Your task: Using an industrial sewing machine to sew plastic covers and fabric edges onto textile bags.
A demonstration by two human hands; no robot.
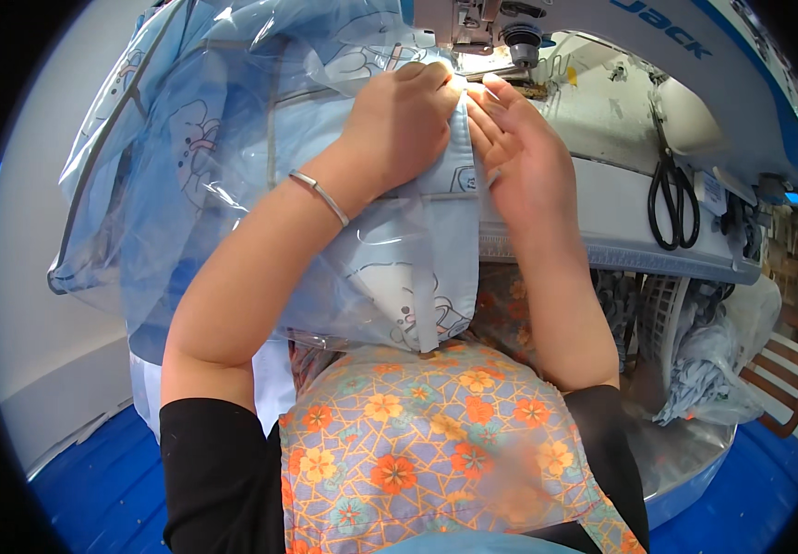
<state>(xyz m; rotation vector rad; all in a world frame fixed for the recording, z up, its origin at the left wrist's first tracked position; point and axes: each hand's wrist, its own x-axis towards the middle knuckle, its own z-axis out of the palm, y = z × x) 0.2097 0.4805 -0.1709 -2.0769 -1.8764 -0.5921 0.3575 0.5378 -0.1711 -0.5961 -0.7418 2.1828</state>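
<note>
A light-blue printed fabric piece [376, 231], with cartoon figures and grey seam lines, spreads under clear plastic film [205, 185] over the left side of the sewing table. At its right edge, just in front of the sewing machine's [731, 55] needle area, my left hand [404, 125] is closed on the cloth, knuckles up. My right hand [528, 152] lies beside that edge, palm turned toward the cloth, fingers stretched out and thumb apart. Bright lamp light washes out the fingertips of both hands, so the exact contact there is hard to see.
Black-handled scissors [672, 198] lie right of my right hand. A ruler strip [602, 254] runs along the table's front edge. Below it stands a white basket [659, 319] beside a plastic bag of cloth scraps [708, 365]. A brown wooden stool [787, 374] is at far right.
</note>
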